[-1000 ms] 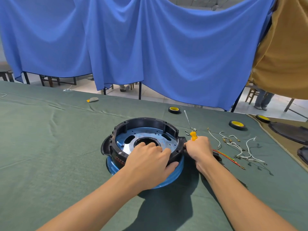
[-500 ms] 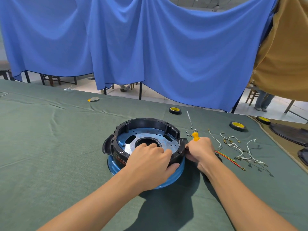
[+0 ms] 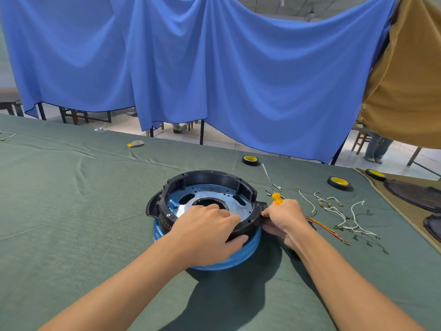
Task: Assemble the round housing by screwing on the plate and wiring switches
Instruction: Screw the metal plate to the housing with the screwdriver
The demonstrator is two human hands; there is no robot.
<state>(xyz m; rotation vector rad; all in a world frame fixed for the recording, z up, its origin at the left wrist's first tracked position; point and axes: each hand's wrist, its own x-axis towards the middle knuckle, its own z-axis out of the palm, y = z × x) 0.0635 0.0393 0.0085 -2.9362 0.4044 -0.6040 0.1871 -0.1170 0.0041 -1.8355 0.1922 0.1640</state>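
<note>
Your left hand [image 3: 207,231] curls over the near rim of the round black housing [image 3: 210,177] on the table [image 3: 71,211]. Your right hand [image 3: 284,217] pinches its right lug. It looks like rigid, probably light plastic, so hold it by the rim.

Bright, even daylight comes from ahead and above, and the blue curtain [image 3: 214,68] glows in broad soft patches without harsh glare. A dark, soft-edged shadow pools on the green tabletop [image 3: 71,211] on the viewer's side of the round housing [image 3: 207,174] and under the forearms [image 3: 119,295], while the white wires [image 3: 343,219] throw thin shadows to their lower right. The middle is sharp, but the wide lens bows the tabletop's far edge and stretches the forearms toward the bottom corners.
</note>
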